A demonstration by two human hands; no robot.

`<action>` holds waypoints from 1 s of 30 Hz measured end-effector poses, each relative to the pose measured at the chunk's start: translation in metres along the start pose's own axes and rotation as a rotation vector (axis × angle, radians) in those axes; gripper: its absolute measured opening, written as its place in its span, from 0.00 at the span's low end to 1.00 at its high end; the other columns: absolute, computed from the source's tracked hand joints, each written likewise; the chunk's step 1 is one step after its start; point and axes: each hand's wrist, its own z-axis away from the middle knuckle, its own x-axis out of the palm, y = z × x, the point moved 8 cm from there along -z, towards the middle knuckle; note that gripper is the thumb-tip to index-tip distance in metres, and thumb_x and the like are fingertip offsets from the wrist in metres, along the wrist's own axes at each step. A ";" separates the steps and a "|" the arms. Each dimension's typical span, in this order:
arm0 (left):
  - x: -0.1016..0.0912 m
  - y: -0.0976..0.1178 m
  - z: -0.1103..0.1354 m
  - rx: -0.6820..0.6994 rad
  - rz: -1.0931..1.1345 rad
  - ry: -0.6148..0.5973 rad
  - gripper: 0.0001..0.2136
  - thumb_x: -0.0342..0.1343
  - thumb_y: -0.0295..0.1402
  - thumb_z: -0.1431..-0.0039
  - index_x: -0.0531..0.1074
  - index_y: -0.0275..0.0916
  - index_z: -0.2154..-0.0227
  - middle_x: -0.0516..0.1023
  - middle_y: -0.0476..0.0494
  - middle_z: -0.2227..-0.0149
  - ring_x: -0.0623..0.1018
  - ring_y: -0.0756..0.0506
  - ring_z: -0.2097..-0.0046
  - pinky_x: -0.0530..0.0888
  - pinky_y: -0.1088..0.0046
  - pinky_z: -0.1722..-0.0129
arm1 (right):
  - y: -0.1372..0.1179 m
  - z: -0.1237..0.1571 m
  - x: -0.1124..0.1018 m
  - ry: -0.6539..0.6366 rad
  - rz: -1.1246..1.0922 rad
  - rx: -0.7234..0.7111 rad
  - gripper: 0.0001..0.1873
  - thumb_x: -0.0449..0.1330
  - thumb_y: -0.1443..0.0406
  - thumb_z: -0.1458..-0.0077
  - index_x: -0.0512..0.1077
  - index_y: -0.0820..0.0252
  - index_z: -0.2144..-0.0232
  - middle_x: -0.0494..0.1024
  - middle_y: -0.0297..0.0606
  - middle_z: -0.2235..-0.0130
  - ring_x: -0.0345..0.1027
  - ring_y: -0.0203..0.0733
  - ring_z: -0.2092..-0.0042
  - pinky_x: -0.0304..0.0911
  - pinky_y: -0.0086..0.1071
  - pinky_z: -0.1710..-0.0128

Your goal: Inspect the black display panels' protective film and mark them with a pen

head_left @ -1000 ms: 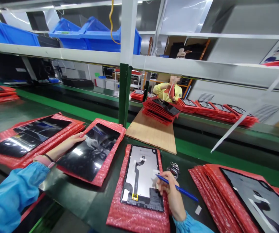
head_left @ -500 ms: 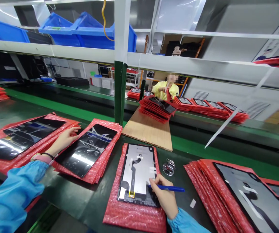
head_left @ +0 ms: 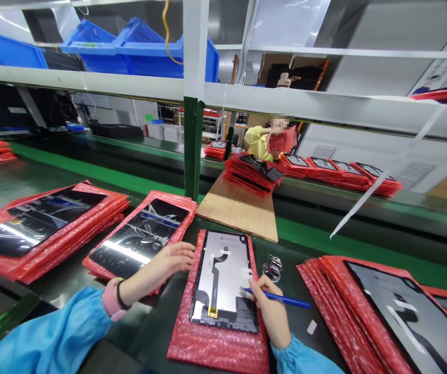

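Observation:
A display panel lies back side up on a red bubble-wrap sheet in front of me. My right hand is closed on a blue pen, whose tip rests on the panel's lower right. My left hand reaches in with fingers stretched out, beside the sheet's left edge and over the corner of another panel lying screen up on red wrap. It holds nothing.
Stacks of red-wrapped panels lie at the left and right. A small metal object sits right of the centre panel. A wooden board bridges to the far conveyor, where a person in yellow handles red wrap. Blue bins stand overhead.
My left hand left the far side of the left panel and moved right, toward the centre panel's left edge. The right hand stays on the centre panel with the pen.

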 end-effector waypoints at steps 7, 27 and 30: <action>0.031 -0.041 0.010 -0.239 0.280 -0.017 0.15 0.62 0.20 0.64 0.74 0.35 0.68 0.78 0.37 0.58 0.76 0.40 0.51 0.67 0.65 0.47 | 0.001 -0.001 -0.018 0.156 -0.154 0.008 0.22 0.63 0.46 0.50 0.66 0.56 0.79 0.65 0.27 0.80 0.57 0.34 0.77 0.56 0.28 0.76; 0.070 -0.032 -0.015 -0.285 0.354 -0.090 0.11 0.64 0.23 0.61 0.74 0.34 0.70 0.81 0.41 0.70 0.80 0.41 0.64 0.74 0.69 0.62 | 0.004 0.001 -0.013 0.150 -0.382 0.044 0.20 0.68 0.48 0.56 0.67 0.55 0.77 0.66 0.26 0.82 0.66 0.37 0.78 0.67 0.32 0.73; 0.082 -0.030 -0.018 -0.228 0.331 -0.063 0.16 0.60 0.20 0.64 0.73 0.37 0.68 0.80 0.45 0.71 0.80 0.41 0.65 0.74 0.67 0.62 | -0.001 0.000 -0.014 0.149 -0.413 0.048 0.21 0.68 0.48 0.55 0.66 0.54 0.79 0.63 0.24 0.84 0.63 0.36 0.80 0.70 0.35 0.69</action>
